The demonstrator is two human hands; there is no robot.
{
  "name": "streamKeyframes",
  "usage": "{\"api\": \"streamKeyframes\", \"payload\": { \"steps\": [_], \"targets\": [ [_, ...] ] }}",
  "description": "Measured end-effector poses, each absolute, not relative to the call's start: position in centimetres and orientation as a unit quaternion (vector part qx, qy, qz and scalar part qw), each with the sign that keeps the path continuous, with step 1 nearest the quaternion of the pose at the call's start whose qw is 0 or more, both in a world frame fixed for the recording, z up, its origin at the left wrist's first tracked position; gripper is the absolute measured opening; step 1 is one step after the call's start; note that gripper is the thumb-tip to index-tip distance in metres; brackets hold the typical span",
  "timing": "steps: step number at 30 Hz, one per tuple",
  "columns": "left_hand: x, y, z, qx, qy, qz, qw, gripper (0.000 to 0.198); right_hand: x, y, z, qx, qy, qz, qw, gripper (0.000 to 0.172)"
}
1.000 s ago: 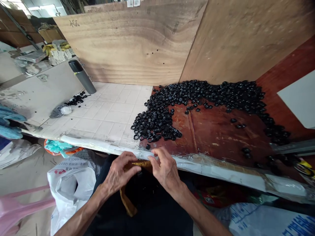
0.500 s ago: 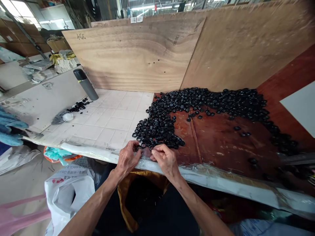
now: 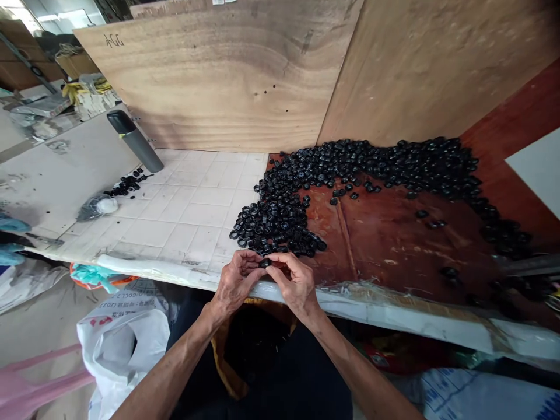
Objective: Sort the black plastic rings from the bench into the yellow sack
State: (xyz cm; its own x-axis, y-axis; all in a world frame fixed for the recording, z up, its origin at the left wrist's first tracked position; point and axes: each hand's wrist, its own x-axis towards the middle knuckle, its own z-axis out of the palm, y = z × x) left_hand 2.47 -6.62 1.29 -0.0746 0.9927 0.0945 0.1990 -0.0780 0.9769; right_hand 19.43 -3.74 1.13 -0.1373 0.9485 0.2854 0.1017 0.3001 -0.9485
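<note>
Fingers of the left hand point(image 3: 236, 283) and right hand point(image 3: 295, 286) pinch a small black part point(image 3: 265, 263) at the counter point(image 3: 371, 305) edge, near the ring pile point(image 3: 280, 224); it seems light, stiff, perhaps slick, best gripped by its outer sides.

On the table point(image 3: 172, 227), a bottle point(image 3: 140, 144) lies left of the heaped rings point(image 3: 280, 219), with a board point(image 3: 219, 81) behind both.

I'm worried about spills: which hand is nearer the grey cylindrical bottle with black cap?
Left. The left hand is at the white-wrapped table edge, in front and right of the bottle; the right hand is farther right.
</note>
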Motion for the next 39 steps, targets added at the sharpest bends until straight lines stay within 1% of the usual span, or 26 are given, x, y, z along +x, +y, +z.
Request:
{"api": "streamKeyframes", "payload": {
  "steps": [5,10,14,17,23,31,36,39],
  "targets": [
    [2.1,-6.5,1.1,0.565,0.529,0.459,0.436,0.035,19.4,-3.5,0.8,-0.425,-0.568,0.486,0.511,0.016],
    [1.7,-6.5,1.5,0.562,0.503,0.47,0.458,0.031,19.7,-3.3,1.1,-0.413,-0.538,0.544,0.494,0.02],
    [1.3,-6.4,1.7,0.598,0.507,0.453,0.425,0.029,19.9,-3.2,1.2,-0.421,-0.534,0.546,0.489,0.019],
    [1.5,-6.4,2.0,0.581,0.521,0.45,0.435,0.027,20.0,-3.4,1.0,-0.415,-0.536,0.545,0.493,0.018],
    [1.7,-6.0,2.2,0.523,0.505,0.504,0.466,0.024,19.9,-4.0,1.0,-0.386,-0.59,0.497,0.507,0.013],
    [1.0,-5.7,1.2,0.619,0.462,0.499,0.393,0.024,19.7,-4.0,0.8,-0.383,-0.64,0.451,0.49,0.016],
    [1.0,-5.6,1.0,0.64,0.45,0.503,0.367,0.023,19.3,-3.9,0.9,-0.422,-0.647,0.423,0.474,0.015],
    [1.0,-5.5,1.0,0.646,0.454,0.499,0.357,0.023,19.1,-3.7,1.4,-0.456,-0.674,0.376,0.444,0.021]
  ]
}}
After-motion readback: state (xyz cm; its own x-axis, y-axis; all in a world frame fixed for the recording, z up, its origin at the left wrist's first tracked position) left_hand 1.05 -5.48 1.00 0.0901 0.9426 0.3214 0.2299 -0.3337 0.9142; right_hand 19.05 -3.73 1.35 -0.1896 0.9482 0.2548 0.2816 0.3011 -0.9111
